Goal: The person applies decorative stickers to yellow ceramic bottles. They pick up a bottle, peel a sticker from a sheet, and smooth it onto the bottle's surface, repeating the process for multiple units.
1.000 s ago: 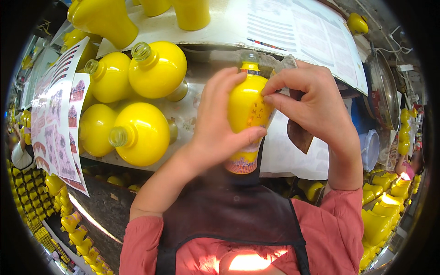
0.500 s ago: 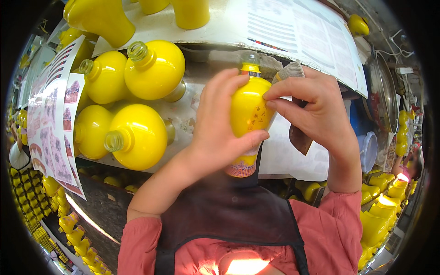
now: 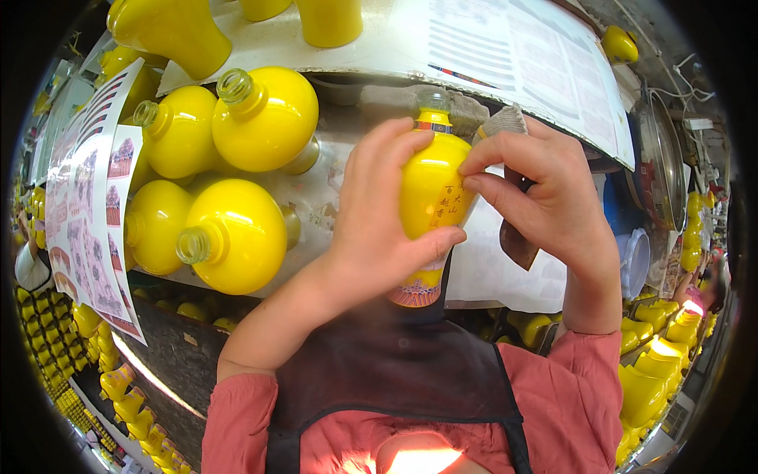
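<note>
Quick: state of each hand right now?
Left hand: closed around the yellow bottle.
Right hand: closed on a brown tool, fingertips at the bottle's side.

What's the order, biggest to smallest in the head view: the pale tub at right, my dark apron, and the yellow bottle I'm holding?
By visible area:
1. dark apron
2. held yellow bottle, partly covered
3. pale tub

1. Slim yellow bottle (image 3: 432, 189) with clear glass neck (image 3: 434, 101): super smooth, glossy coat.
2. Round yellow bottles (image 3: 245, 241): same mirror-like shine tbh.
3. Grey ribbed cloth band (image 3: 505, 122): matt, kinda rough.
</note>
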